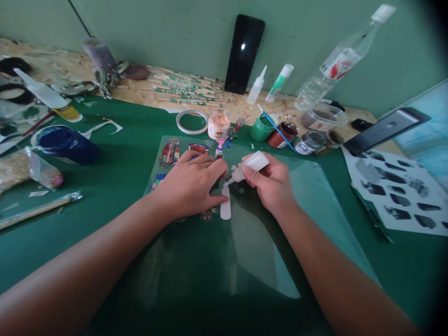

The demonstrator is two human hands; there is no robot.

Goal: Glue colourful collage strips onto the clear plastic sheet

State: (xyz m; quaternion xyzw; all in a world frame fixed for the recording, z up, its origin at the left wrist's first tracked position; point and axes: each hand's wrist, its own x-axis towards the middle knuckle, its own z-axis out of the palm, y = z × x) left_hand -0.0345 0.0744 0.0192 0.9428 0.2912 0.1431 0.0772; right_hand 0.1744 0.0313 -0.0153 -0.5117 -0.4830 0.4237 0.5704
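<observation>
My right hand (275, 184) is closed around a small white squeeze bottle with a narrow nozzle (257, 162). The bottle is tilted, its tip pointing down and left at the upper end of a white paper cutout (226, 207). That long, rounded cutout lies on a clear plastic sheet (259, 247). My left hand (196, 179) rests over the sheet with its thumb on the cutout's left edge and its fingers curled, holding it in place. Colourful patterned pieces (169, 152) lie around and partly beneath my left hand.
Behind the sheet stand a peach paint jar (219, 125), a tape roll (192, 122), a green paint jar (262, 128) and a red one with a blue brush (280, 128). A blue jar (66, 145) is at left, a printed sheet (399, 186) at right, a phone (244, 53) behind.
</observation>
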